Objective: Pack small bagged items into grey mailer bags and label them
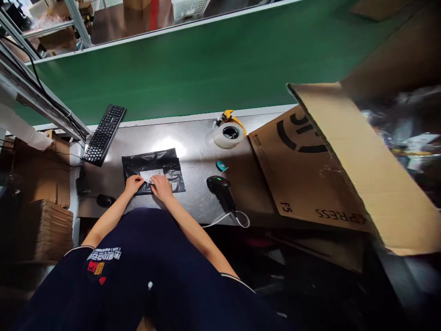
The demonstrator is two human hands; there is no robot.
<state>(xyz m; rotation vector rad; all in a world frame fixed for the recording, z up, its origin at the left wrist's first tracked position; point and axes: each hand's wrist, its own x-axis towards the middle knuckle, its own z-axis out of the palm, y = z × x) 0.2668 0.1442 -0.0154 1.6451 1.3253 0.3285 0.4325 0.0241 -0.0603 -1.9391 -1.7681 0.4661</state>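
A black plastic mailer bag [161, 162] lies flat on the grey metal table [196, 151] in front of me. A white label [151, 174] sits on its near part. My left hand [132, 184] rests on the bag at the label's left edge, fingers curled down on it. My right hand [161, 187] presses on the label's right side, fingers bent against the bag. Both hands lie close together and touch the label and bag.
A black keyboard [104, 134] lies at the left, a mouse [105, 200] below it. A tape dispenser [228, 132], a small teal object [221, 165] and a barcode scanner [222, 191] lie to the right. A large open cardboard box [330, 170] stands further right. A green conveyor belt [193, 64] runs behind.
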